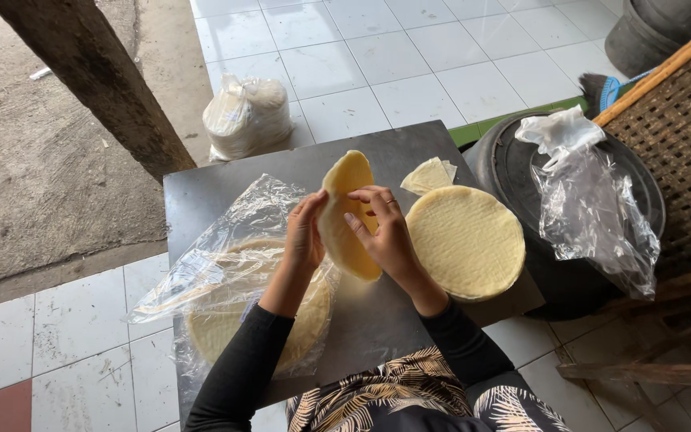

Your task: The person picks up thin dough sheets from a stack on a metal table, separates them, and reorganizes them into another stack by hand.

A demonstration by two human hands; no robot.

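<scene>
Both hands meet over the middle of a dark metal table (409, 148) and share one thin, pale yellow round wafer (347, 210), held nearly on edge so that it shows as a narrow oval. The left hand (305, 234) presses its curved fingers against the wafer's left face, closed gently on it rather than clenched. The right hand (384, 232) grips the opposite side, its fingertips hooked over the right edge and its thumb out of sight behind the sheet. Both arms wear black sleeves, and a patterned dark cloth with pale leaf shapes lies below them. To the right of the hands a neat stack of the same wafers (465, 240) rests flat on the table, matte and finely grained, with a few broken wafer pieces (429, 175) just beyond it. To the left, a crinkled clear plastic bag (225, 256) lies open on the table with more wafers inside. The table is smooth and dull grey, and it stands on white glazed floor tiles. A filled, knotted plastic bag (246, 116) sits on the tiles beyond the table, near a rough wooden post (93, 76) and bare earth. On the right stands a round black drum (585, 192) with an empty clear bag draped over it, beside woven cane furniture (681, 136).
</scene>
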